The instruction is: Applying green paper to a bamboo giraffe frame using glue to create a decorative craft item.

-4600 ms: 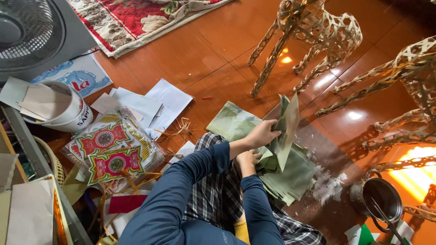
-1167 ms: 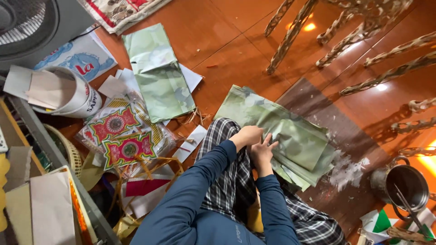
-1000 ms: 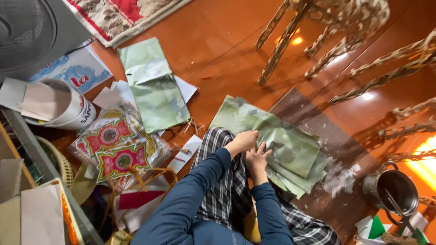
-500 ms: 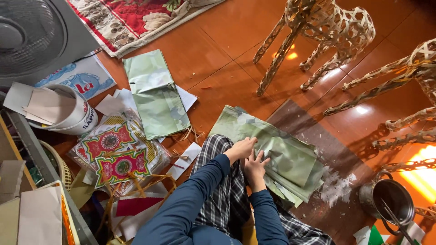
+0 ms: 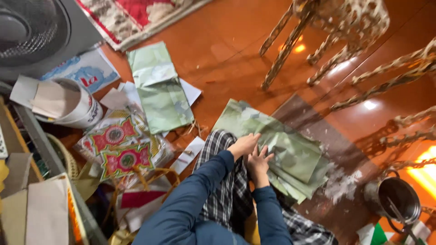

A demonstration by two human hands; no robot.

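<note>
A stack of large green sheets (image 5: 290,152) lies on the brown floor in front of my plaid-trousered knee (image 5: 222,181). My left hand (image 5: 244,145) rests on the stack's near left edge, its fingers curled on the top green sheet. Just below it, my right hand (image 5: 259,164) lies flat on the stack with the fingers spread. Both arms wear blue sleeves. Two more green sheets (image 5: 161,86) lie apart on the floor to the left, on top of white papers.
A fan (image 5: 32,31) stands at the top left, above a white bucket (image 5: 72,104) holding cardboard. Red-and-green patterned packets (image 5: 120,149) lie left of my knee. Wicker furniture legs (image 5: 318,50) stand beyond the stack, a metal pot (image 5: 393,199) at the lower right, a rug (image 5: 131,18) at the top.
Earlier my hands held one green sheet upright over the stack. Green sheets now lie on the floor at the left, and both hands are back down on the stack.
</note>
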